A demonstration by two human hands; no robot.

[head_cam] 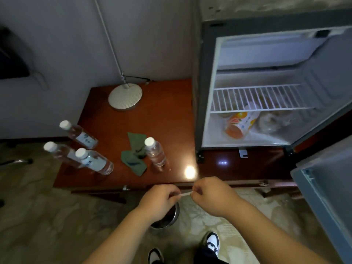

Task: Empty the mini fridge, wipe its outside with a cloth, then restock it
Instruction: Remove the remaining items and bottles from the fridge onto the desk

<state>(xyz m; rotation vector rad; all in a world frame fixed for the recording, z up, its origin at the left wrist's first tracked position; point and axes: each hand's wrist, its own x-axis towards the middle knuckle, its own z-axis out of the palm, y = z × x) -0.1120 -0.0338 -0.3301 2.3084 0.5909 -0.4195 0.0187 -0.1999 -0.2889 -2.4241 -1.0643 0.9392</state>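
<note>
Both hands low and close together, just short of the table edge. Left hand and right hand each curled, pinching one end of a thin white strip stretched between them; can't tell what the strip is. Small metal bin on the floor right under the left hand.

Mini fridge is ahead and to the right of the right hand, standing on the table, door swung wide open beside the right forearm. Not emptied yet: an orange packet and some clear-wrapped thing lie on the fridge floor under the wire shelf. Green cloth lies crumpled ahead of the left hand, touching one upright water bottle. Three more water bottles stand further left, near the table's front-left corner. Lamp base further back.

Risks, my guess:
- Neither hand is free, so the strip has to go first; if it misses the bin, it's litter on the carpet
- A reach across for the cloth could tip the bottle leaning on it, or knock the corner bottles off the edge
- The open door sits at arm height, easy to bump
- The clear-wrapped item is tucked low at the back, easy to miss, and wiping would start with the fridge half full
</note>
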